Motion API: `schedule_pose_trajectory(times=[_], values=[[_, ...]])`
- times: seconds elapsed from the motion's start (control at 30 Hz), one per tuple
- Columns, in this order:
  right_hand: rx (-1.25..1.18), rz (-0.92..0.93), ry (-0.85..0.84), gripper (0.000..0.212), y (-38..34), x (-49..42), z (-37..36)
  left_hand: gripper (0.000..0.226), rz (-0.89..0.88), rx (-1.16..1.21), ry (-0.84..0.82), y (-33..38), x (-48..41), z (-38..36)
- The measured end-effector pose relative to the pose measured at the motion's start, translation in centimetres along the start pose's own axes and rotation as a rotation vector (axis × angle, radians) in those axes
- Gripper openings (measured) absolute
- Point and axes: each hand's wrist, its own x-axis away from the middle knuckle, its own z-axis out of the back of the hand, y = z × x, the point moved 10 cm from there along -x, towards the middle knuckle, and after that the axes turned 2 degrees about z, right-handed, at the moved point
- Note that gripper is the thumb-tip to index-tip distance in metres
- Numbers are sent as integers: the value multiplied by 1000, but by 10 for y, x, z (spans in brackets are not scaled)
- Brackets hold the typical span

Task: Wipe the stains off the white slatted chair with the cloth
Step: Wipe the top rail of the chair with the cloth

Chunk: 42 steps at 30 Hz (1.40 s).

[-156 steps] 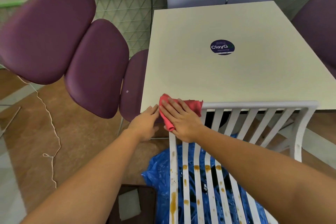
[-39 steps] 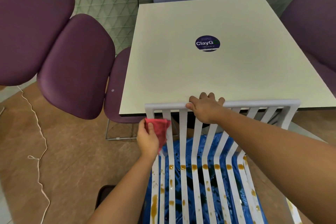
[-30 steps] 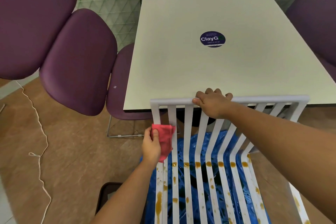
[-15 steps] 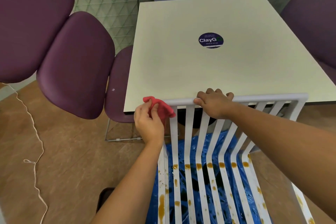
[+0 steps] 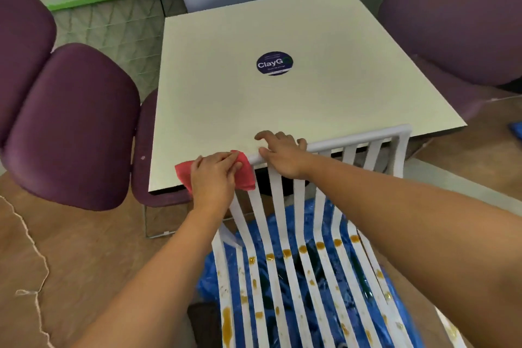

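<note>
The white slatted chair (image 5: 354,143) stands in front of me, its back against the table edge. Brown stains (image 5: 226,318) dot the seat slats. My left hand (image 5: 213,176) presses the red cloth (image 5: 246,176) over the top left corner of the chair back, fingers laid across it. My right hand (image 5: 281,155) grips the top rail just right of the cloth, its index finger lifted.
A cream table (image 5: 282,99) with a round dark sticker (image 5: 274,63) lies beyond the chair. Purple padded chairs (image 5: 73,127) stand left and another at the right (image 5: 457,22). Blue plastic sheeting (image 5: 313,299) lies under the seat. A white cord (image 5: 31,246) trails on the floor.
My left hand rose with the cloth from the left slat up onto the top left corner of the chair back. My right hand stays on the top rail.
</note>
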Motion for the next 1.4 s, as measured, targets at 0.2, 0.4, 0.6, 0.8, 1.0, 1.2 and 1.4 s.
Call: schedule_pose_trajectory(times=[0.2, 0.4, 0.6, 0.8, 1.0, 1.2, 1.4], values=[[86, -179, 437, 36, 115, 52, 89, 27, -65, 8, -111, 73, -12, -39], [-89, -545, 618, 36, 245, 119, 134, 29, -125, 30, -155, 154, -17, -73], [-358, -344, 574, 33, 252, 119, 135, 30, -198, 49, -209, 244, -23, -108], [-275, -67, 741, 30, 240, 139, 161, 23, -272, 48, -253, 323, -23, -142], [-248, 106, 708, 34, 218, 136, 168, 40, -475, 65, -353, 341, -11, -149], [-652, 3, 207, 48, 176, 80, 104, 40, -481, 21, -314, 286, -4, -130], [-196, 14, 78, 58, 161, 65, 81, 38, -546, 80, -304, 247, -5, -114]])
